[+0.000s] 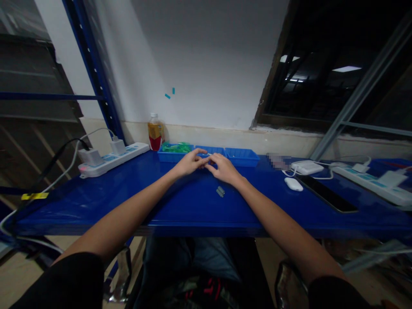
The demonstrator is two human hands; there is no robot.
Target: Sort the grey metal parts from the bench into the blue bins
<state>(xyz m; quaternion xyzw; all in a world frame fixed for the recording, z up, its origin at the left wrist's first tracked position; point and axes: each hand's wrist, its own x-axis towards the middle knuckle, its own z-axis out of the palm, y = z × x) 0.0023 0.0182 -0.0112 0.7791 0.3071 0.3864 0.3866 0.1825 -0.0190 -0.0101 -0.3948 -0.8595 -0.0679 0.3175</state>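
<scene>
Both arms reach out over a glossy blue table (180,210). My left hand (190,163) and my right hand (223,168) meet fingertip to fingertip just in front of a row of shallow blue trays (242,158). The fingers of both are pinched together on something too small to make out. The left tray holds green pieces (175,148). A small grey cylindrical part (220,191) lies on the table just below my right wrist, touching neither hand.
A drink bottle with a red label (155,132) stands behind the trays. A white power strip (109,159) with plugs lies at left. At right lie a white mouse-like device (293,184), a dark phone (328,194), a white box (307,167) and another power strip (373,182).
</scene>
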